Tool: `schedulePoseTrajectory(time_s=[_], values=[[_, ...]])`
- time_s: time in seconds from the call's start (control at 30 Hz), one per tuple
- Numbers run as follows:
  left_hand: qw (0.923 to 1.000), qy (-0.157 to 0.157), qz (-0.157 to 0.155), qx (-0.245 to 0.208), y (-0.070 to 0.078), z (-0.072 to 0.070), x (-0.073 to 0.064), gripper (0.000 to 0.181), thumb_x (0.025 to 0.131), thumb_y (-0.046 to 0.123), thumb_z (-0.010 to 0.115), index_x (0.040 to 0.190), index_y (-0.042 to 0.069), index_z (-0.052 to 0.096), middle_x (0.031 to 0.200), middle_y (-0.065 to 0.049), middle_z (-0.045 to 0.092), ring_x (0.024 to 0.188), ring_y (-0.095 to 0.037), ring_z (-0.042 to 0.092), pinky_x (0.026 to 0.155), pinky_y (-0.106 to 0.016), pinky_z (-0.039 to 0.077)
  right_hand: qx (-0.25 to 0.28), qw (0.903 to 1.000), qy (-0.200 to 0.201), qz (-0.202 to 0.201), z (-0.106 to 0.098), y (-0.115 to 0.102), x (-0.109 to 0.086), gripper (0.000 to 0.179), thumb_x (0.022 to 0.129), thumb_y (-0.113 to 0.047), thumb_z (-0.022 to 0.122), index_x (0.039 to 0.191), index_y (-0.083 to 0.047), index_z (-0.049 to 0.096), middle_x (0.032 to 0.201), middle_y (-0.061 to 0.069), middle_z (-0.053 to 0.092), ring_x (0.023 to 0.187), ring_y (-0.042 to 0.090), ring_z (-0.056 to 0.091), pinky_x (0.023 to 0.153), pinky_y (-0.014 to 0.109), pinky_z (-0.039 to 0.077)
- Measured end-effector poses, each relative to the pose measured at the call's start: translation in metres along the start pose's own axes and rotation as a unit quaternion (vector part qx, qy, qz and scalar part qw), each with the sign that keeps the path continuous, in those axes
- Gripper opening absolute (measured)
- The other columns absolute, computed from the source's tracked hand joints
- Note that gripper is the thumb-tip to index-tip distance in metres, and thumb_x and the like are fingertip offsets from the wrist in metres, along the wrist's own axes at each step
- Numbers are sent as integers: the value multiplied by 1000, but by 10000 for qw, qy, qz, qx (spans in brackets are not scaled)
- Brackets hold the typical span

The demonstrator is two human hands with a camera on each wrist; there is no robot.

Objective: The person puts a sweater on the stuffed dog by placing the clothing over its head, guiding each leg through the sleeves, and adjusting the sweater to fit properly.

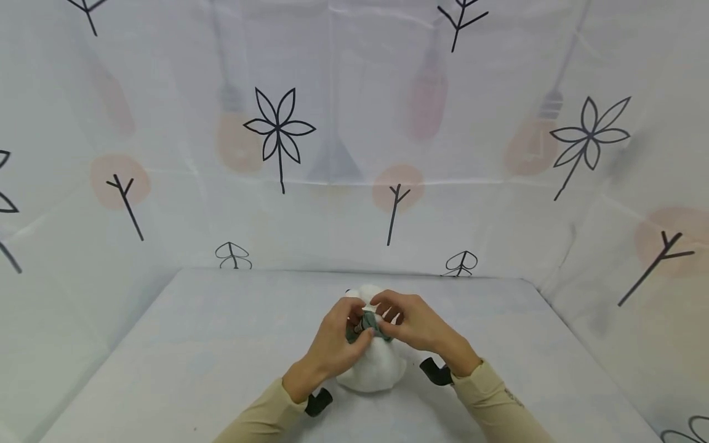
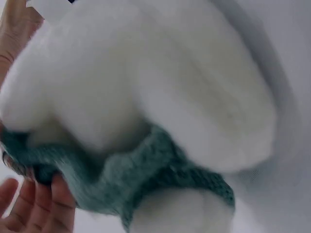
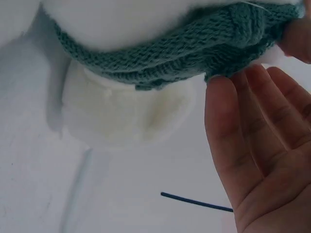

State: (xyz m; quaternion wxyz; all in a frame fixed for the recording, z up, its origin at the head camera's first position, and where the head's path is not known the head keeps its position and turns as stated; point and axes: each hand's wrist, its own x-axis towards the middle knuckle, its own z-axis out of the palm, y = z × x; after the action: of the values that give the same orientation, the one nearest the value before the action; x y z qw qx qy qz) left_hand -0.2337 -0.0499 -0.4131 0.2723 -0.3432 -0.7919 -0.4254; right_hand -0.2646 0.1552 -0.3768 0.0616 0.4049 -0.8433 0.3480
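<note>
A white plush toy [image 1: 372, 369] sits upright on the white surface, its back part hidden by the hands. Round its neck runs a teal knitted scarf [image 1: 370, 321], seen close up as a ribbed knit scarf [image 3: 160, 53] in the right wrist view. My left hand [image 1: 339, 339] grips the scarf at the left of the neck, fingers curled behind it. From the right, my right hand [image 1: 412, 320] pinches the scarf's edge, its thumb [image 3: 222, 104] right at the knit. Both hands meet close together at the neck, below the toy's head [image 1: 365, 294].
The white-covered table [image 1: 221, 344] stretches around the toy. Behind it and at both sides hangs a pale cloth backdrop [image 1: 343, 227] with printed plants and bulbs. A black wrist mount [image 1: 319, 403] sits under the left wrist, another black mount [image 1: 436, 371] under the right.
</note>
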Motion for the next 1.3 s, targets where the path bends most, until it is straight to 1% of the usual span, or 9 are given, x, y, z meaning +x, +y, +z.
schedulePoseTrajectory(time_s=[0.27, 0.47, 0.6, 0.73, 0.8, 0.87, 1.07, 1.17, 1.3], values=[[9991, 90, -414, -24, 5, 1, 0, 43, 79, -4, 72, 115, 1, 48, 89, -1, 56, 72, -11, 54, 62, -22, 49, -151, 9998, 138, -56, 6, -5, 1, 41, 87, 2, 61, 123, -16, 55, 92, -4, 66, 64, 3, 60, 55, 25, 49], [9983, 184, -557, 32, 5, 1, 0, 40, 77, -10, 69, 109, 3, 49, 83, -3, 60, 67, -8, 55, 59, -20, 48, -41, 9977, 663, -103, 8, -3, 1, 40, 88, 3, 59, 123, -16, 54, 90, -1, 66, 62, 2, 60, 51, 24, 48], [9970, 80, -441, 637, 3, 1, -1, 27, 76, -11, 67, 94, 6, 57, 81, -3, 58, 69, -10, 54, 61, -21, 48, 408, 9940, 1003, 176, 1, -1, 1, 34, 90, 0, 60, 121, -12, 54, 91, 2, 65, 59, 7, 61, 51, 27, 50], [9924, 48, -359, 1175, 0, -1, 0, 21, 78, -10, 64, 84, 10, 63, 82, -1, 56, 73, -12, 56, 64, -24, 49, 1187, 9833, 1169, 729, -5, 0, 2, 28, 90, -2, 63, 115, -8, 55, 91, 8, 64, 57, 23, 63, 52, 36, 53], [9928, 36, -415, 1126, 0, -1, 0, 21, 79, -10, 65, 84, 10, 64, 84, 0, 57, 74, -12, 57, 64, -24, 49, 1376, 9793, 1148, 940, -6, 0, 2, 23, 89, -2, 64, 110, -7, 57, 91, 10, 63, 59, 28, 63, 53, 37, 53], [9945, -48, -511, 911, -1, 0, -1, 20, 79, -9, 66, 86, 9, 64, 85, -1, 57, 73, -12, 56, 64, -23, 49, 1370, 9797, 984, 1086, -5, 0, 2, 17, 90, -4, 63, 106, -8, 59, 90, 9, 63, 60, 27, 62, 53, 36, 53], [9962, -320, -693, 423, -1, 2, -3, 21, 80, -8, 70, 93, 7, 62, 87, -3, 55, 72, -11, 53, 63, -20, 47, 844, 9900, 367, 1071, 3, -2, 3, 21, 88, -10, 64, 109, -14, 60, 94, 3, 58, 58, 14, 57, 52, 29, 50], [9968, -248, -665, 363, -1, 2, -2, 23, 78, -8, 70, 94, 7, 62, 87, -3, 54, 72, -11, 52, 62, -20, 47, 635, 9929, 418, 915, 6, -2, 5, 24, 86, -11, 67, 108, -12, 59, 96, 3, 56, 56, 11, 55, 50, 28, 48], [9980, -123, -519, 338, -3, 0, -1, 23, 79, -8, 70, 95, 7, 62, 88, -3, 54, 74, -11, 52, 64, -21, 47, 630, 9919, 776, 780, 9, 0, 6, 20, 85, -1, 62, 102, -11, 61, 94, 4, 57, 52, 9, 54, 49, 27, 49]])
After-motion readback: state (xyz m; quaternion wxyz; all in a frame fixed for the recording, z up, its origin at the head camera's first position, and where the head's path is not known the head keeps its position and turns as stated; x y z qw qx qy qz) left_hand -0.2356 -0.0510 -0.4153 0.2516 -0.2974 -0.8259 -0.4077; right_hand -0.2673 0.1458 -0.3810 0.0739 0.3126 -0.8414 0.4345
